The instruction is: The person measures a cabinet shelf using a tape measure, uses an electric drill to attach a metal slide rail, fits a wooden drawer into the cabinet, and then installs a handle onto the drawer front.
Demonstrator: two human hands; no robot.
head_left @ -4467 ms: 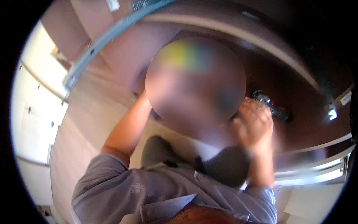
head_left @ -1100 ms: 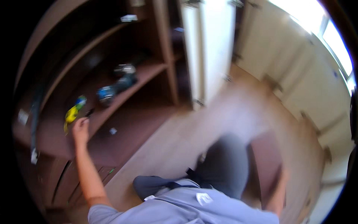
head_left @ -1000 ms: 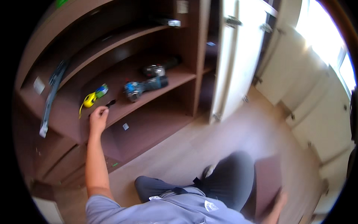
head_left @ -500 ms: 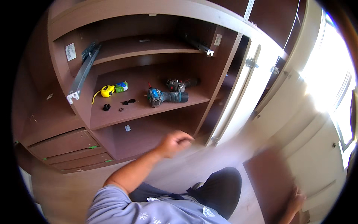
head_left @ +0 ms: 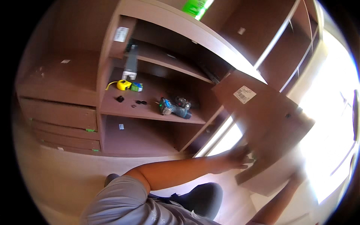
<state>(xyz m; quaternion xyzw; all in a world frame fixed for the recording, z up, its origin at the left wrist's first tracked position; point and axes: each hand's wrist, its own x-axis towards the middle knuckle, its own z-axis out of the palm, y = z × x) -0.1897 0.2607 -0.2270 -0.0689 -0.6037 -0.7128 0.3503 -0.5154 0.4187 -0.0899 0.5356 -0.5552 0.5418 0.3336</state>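
I am watching the brown piece (head_left: 258, 116) tilting across the right of the frame, blurring, with its white label (head_left: 244, 94) facing up near the top. My left hand (head_left: 237, 159) is reaching in from the lower middle to the piece's lower left edge; its fingers are spreading loosely apart, and I cannot tell whether they are touching it. My right hand (head_left: 298, 176) is resting against the piece's lower right side, but glare and blur are hiding its fingers, so I cannot tell how far it is closing or gripping. At the centre left, the cabinet (head_left: 75, 84) is holding a shelf (head_left: 122, 108), where a yellow tape measure (head_left: 123, 85) is sitting just beside a green-blue box (head_left: 137, 87). Small black parts (head_left: 120, 99) are lying in front of them. Farther right on the shelf, a blue drill (head_left: 167, 107) is lying with a dark tool (head_left: 183, 102) just behind it. A metal rail (head_left: 130, 65) is jutting above the tape measure.
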